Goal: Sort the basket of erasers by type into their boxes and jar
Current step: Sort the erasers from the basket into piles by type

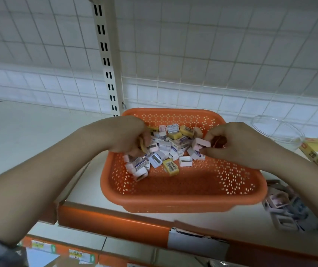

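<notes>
While both hands grip erasers: orange perforated basket [183, 191], small pastel erasers [164, 149] heaped inside.

Left hand [129, 135] fingers curled, gripping; right hand [231, 139] pinching, forearms bare

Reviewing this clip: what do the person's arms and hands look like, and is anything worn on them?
Both forearms are bare, with no gloves, watch or rings visible on the left hand or right hand. A blurred grey-blue fabric edge, perhaps a sleeve, shows at the left elbow.

The yellow box [317, 151] bears a blurred "28"; nothing else reads.
</notes>
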Demonstrator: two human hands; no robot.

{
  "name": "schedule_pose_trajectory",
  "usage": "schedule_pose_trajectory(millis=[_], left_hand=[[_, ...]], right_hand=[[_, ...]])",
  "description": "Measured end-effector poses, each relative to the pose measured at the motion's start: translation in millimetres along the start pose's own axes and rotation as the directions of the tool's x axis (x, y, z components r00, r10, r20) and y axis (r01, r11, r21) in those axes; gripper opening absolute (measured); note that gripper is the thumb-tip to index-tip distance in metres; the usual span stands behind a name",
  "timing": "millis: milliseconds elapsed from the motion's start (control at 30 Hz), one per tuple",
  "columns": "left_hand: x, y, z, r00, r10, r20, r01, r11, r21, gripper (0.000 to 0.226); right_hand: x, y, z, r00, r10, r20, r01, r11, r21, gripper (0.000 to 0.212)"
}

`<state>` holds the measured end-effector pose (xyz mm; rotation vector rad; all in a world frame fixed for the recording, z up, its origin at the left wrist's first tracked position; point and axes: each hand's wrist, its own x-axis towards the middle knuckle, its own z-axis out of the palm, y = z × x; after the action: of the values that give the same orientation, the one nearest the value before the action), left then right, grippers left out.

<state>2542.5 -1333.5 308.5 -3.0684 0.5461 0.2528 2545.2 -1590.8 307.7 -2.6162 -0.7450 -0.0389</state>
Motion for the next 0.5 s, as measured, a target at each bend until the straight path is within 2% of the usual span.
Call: schedule_pose_trajectory(millis=[133, 233, 300, 400, 500], left_hand=[[-9, 8, -6, 0.976, 0.015, -0.216, -0.055, 0.982, -0.179, 0.031], [-19, 26, -10, 0.934, -0.050, -0.355, -0.069, 0.947, -0.315, 0.032], [-25, 41, -13, 0.896, -0.118, -0.429, -0.079, 0.907, -0.414, 0.030], [-31, 66, -17, 0.839, -0.211, -0.501, -0.094, 0.852, -0.515, 0.023], [-32, 96, -18, 0.788, -0.267, -0.554, -0.179, 0.763, -0.622, 0.017]], right_hand=[[-13, 0, 2, 0.987, 0.053, -0.154, -0.033, 0.991, 0.128, 0.011], [-25, 0, 4, 0.965, 0.084, -0.248, -0.024, 0.972, 0.234, 0.013], [-37, 0, 2, 0.945, 0.134, -0.299, -0.016, 0.930, 0.368, 0.013], [-60, 7, -3, 0.890, 0.250, -0.380, -0.026, 0.862, 0.506, 0.010], [-90, 19, -7, 0.800, 0.393, -0.454, -0.016, 0.770, 0.637, 0.010]])
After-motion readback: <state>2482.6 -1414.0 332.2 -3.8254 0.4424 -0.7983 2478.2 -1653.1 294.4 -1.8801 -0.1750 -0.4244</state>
